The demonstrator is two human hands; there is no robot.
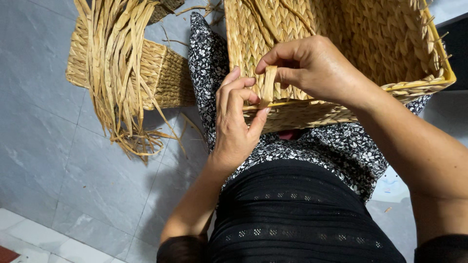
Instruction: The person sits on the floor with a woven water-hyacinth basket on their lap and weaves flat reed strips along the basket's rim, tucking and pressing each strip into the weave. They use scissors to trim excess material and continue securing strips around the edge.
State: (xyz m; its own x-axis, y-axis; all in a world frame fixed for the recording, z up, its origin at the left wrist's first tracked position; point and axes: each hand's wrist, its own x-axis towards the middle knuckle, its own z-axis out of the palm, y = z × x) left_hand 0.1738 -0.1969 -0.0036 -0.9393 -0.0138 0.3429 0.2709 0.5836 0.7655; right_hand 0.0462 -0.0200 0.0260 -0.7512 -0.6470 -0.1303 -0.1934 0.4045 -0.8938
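A large woven straw basket (370, 39) with a yellow wire rim rests on my lap, its opening facing me. My right hand (312, 65) pinches a flat straw strand (267, 85) at the basket's near rim. My left hand (236, 117) presses against the same rim just below, fingers curled on the strand and the weave. The strand stands upright between both hands.
A bundle of loose dried straw strands (117, 68) lies over another woven basket (163, 73) on the grey tiled floor (53, 146) to the left. My lap is covered by black-and-white floral cloth (341, 146).
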